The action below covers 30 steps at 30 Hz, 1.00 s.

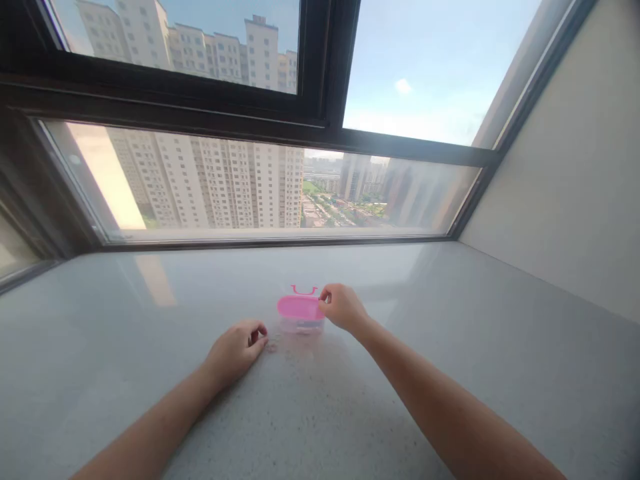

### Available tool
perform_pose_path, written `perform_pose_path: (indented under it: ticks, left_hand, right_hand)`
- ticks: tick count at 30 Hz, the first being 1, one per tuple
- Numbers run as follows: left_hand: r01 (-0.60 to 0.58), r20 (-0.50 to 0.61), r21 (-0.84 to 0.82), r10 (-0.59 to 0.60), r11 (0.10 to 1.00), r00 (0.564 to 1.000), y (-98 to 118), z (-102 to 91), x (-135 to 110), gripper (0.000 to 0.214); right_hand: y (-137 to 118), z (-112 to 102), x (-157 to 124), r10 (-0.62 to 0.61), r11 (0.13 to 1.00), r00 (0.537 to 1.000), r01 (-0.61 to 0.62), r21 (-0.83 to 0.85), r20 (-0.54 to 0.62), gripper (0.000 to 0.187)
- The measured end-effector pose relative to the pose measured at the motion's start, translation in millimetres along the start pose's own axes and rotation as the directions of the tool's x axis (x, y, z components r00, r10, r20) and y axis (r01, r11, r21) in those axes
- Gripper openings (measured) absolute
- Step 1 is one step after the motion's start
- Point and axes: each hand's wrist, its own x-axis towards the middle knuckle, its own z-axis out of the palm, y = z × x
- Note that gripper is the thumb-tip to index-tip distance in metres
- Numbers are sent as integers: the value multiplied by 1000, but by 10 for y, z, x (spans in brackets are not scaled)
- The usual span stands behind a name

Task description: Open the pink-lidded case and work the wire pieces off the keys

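Right hand pinches the right end of a pink-lidded clear plastic box (long axis crosswise, handle pointing away).

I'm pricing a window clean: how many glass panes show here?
4: the upper left pane, the upper right pane, the wide lower pane, and a sliver of a pane at the far left edge. Others may lie out of view.

My right hand is on the right end of the plastic box, which sits on the stone sill; my left hand rests just left of and nearer me than the box, window behind, wall to the right.
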Motion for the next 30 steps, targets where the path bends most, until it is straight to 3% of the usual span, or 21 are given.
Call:
perform_pose_path:
  ticks: [12,30]
  left_hand:
    - [-52,33,-39,53,998,998,77,27,13,17]
    - [-39,1,-110,39,993,999,58,42,36,23]
  right_hand:
    - [-25,-10,55,21,999,996,-17,-42,87,15]
    - [61,-84,44,-34,993,999,32,114,14,20]
